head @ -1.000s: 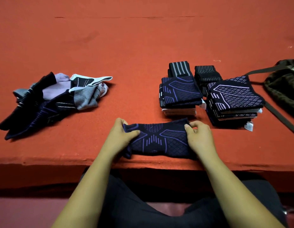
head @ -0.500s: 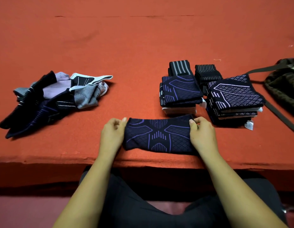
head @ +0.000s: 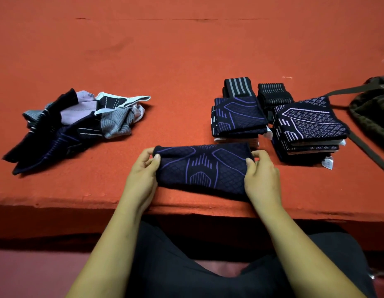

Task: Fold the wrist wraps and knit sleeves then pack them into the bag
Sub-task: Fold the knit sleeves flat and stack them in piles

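A dark navy knit sleeve (head: 203,169) with purple lines lies flat near the front edge of the red table. My left hand (head: 142,179) pinches its left end and my right hand (head: 262,176) pinches its right end. Behind it stand two stacks of folded sleeves, one (head: 238,117) in the middle and one (head: 309,125) to its right. Two rolled striped wrist wraps, one (head: 238,87) grey-striped and one (head: 273,94) finer-striped, sit behind the stacks. A loose heap of unfolded sleeves (head: 72,123) lies at the left. The dark olive bag (head: 372,112) sits at the right edge.
The bag's strap (head: 367,147) trails across the table toward the front right. The table's front edge (head: 57,203) runs just below my hands, with my lap beneath it. The red cloth (head: 186,50) stretches far back.
The sleeve and both hands have shifted a little farther from the table edge. My left hand went from covering the sleeve's left end to pinching its corner.
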Tool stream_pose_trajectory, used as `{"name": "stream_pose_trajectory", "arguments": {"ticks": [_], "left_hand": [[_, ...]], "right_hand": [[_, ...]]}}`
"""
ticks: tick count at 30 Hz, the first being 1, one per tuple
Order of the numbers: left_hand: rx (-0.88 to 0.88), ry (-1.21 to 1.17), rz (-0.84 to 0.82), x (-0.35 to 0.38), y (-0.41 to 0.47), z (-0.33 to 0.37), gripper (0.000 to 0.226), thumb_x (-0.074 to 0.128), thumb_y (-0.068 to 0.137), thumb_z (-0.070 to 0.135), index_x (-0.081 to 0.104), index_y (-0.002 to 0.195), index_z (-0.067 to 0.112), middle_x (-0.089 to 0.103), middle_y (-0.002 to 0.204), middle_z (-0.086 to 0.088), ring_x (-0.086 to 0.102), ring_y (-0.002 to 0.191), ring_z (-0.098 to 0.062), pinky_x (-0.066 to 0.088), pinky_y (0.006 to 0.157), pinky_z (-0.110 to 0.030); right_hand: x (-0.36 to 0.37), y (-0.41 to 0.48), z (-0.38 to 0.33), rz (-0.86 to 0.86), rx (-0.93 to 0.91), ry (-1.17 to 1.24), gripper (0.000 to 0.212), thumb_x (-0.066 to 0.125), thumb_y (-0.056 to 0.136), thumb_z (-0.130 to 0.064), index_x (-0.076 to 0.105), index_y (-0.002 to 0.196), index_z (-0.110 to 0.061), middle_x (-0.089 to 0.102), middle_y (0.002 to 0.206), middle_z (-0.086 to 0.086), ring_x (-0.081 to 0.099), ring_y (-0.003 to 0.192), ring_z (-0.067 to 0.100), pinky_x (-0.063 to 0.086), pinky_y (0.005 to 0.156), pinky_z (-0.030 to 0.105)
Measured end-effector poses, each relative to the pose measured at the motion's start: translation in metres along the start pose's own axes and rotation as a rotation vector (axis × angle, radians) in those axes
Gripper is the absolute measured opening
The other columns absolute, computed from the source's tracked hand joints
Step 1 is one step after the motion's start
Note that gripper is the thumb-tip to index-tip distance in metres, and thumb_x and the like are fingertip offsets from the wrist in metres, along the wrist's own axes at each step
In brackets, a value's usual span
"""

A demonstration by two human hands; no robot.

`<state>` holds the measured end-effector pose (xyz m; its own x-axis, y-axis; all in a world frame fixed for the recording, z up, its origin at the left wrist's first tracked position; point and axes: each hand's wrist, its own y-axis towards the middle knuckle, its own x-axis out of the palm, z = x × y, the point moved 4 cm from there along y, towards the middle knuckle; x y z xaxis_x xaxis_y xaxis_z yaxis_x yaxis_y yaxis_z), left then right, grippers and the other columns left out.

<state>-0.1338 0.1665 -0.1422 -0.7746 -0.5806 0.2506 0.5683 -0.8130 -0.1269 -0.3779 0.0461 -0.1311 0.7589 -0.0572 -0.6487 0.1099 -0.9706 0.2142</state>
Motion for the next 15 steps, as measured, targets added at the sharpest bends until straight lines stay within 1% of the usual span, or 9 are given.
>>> {"name": "stream_pose_trajectory", "arguments": {"ticks": [2,4,7,9,10,11,13,14,15], "left_hand": [[0.017,0.059,-0.047,0.000,0.001,0.002,0.029,0.049,0.102,0.011,0.071,0.094,0.028,0.070,0.094,-0.004,0.060,0.087,-0.018,0.044,0.085,-0.037],[0.026,0.045,-0.108,0.006,0.001,0.006,0.027,0.049,0.102,0.013,0.070,0.096,0.027,0.070,0.093,-0.002,0.061,0.084,-0.014,0.046,0.082,-0.034],[0.004,-0.141,-0.172,0.015,0.000,0.011,0.017,0.050,0.097,0.014,0.064,0.100,0.024,0.072,0.092,-0.001,0.066,0.081,-0.012,0.053,0.079,-0.028],[-0.023,-0.245,-0.198,0.017,0.000,0.010,0.017,0.052,0.093,0.014,0.063,0.102,0.023,0.072,0.095,-0.003,0.066,0.084,-0.014,0.055,0.080,-0.028],[-0.043,-0.248,-0.209,0.016,0.000,0.008,0.017,0.053,0.092,0.014,0.064,0.102,0.023,0.072,0.097,-0.005,0.065,0.085,-0.015,0.054,0.081,-0.030],[-0.066,-0.245,-0.219,0.017,0.000,0.007,0.018,0.054,0.091,0.013,0.065,0.101,0.023,0.071,0.097,-0.006,0.064,0.086,-0.016,0.053,0.081,-0.031],[-0.110,-0.187,-0.210,0.016,0.001,0.000,0.021,0.053,0.090,0.005,0.066,0.095,0.021,0.071,0.090,-0.005,0.064,0.079,-0.014,0.053,0.076,-0.028],[-0.116,-0.115,-0.198,0.017,0.000,-0.001,0.025,0.050,0.091,0.000,0.066,0.091,0.019,0.071,0.085,-0.004,0.063,0.075,-0.013,0.053,0.073,-0.026],[-0.106,-0.016,-0.176,0.018,0.000,-0.001,0.025,0.049,0.093,-0.001,0.065,0.089,0.018,0.071,0.082,-0.004,0.062,0.073,-0.013,0.053,0.071,-0.024]], "right_hand": [[0.002,0.003,0.002,-0.021,0.011,0.009,0.018,0.055,0.097,-0.014,0.059,0.114,-0.009,0.069,0.091,0.017,0.060,0.093,0.041,0.041,0.075,0.041],[0.002,0.006,0.007,-0.037,0.032,-0.005,0.018,0.057,0.096,-0.015,0.059,0.113,-0.009,0.069,0.091,0.015,0.061,0.093,0.040,0.043,0.077,0.042],[-0.001,0.010,0.010,-0.014,0.025,0.013,0.016,0.061,0.094,-0.015,0.060,0.109,-0.010,0.068,0.080,0.008,0.062,0.085,0.036,0.046,0.075,0.040],[-0.002,0.011,0.011,-0.011,0.025,0.032,0.015,0.063,0.092,-0.014,0.061,0.107,-0.011,0.066,0.073,0.003,0.063,0.080,0.034,0.045,0.073,0.038],[-0.003,0.012,0.011,-0.010,0.024,0.041,0.014,0.064,0.092,-0.013,0.062,0.106,-0.011,0.064,0.071,0.002,0.063,0.079,0.033,0.044,0.071,0.036],[-0.003,0.013,0.012,-0.012,0.024,0.048,0.014,0.064,0.092,-0.012,0.062,0.105,-0.011,0.063,0.070,0.001,0.062,0.078,0.032,0.042,0.070,0.034],[-0.004,0.014,0.013,-0.026,0.018,0.050,0.013,0.064,0.092,-0.012,0.062,0.105,-0.012,0.062,0.069,-0.002,0.062,0.077,0.030,0.040,0.069,0.032],[-0.003,0.014,0.013,-0.035,0.014,0.046,0.012,0.063,0.092,-0.012,0.062,0.104,-0.012,0.061,0.069,-0.003,0.062,0.077,0.030,0.041,0.069,0.033],[-0.003,0.013,0.014,-0.043,0.013,0.038,0.011,0.063,0.092,-0.011,0.062,0.103,-0.013,0.061,0.070,-0.003,0.062,0.078,0.030,0.043,0.070,0.034]]}}
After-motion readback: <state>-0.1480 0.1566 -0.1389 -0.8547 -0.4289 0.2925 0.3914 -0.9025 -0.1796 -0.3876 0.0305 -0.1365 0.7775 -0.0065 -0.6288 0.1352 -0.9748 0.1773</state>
